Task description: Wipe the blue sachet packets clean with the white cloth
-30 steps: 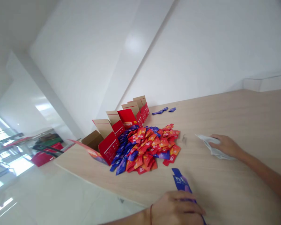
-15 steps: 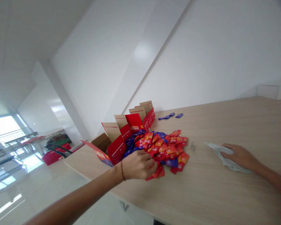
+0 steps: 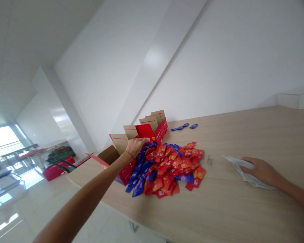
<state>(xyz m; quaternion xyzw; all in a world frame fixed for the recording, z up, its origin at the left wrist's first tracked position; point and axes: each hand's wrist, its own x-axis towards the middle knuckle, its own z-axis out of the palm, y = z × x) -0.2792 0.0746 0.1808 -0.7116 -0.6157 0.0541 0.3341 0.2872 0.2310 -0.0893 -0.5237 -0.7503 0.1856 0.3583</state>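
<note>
Left hand (image 3: 134,146) at open red cartons (image 3: 144,131), sachet pile (image 3: 167,167) alongside

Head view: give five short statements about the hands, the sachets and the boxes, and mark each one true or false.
1. The left hand reaches to the far edge of the pile of sachets, next to the open red boxes. True.
2. The right hand lies on a white cloth on the table. True.
3. The sachets in the pile are green and yellow. False: they are red, orange and blue.
4. A few blue sachets lie apart from the pile, farther back. True.
5. The red boxes stand closed. False: their flaps are up.
</note>
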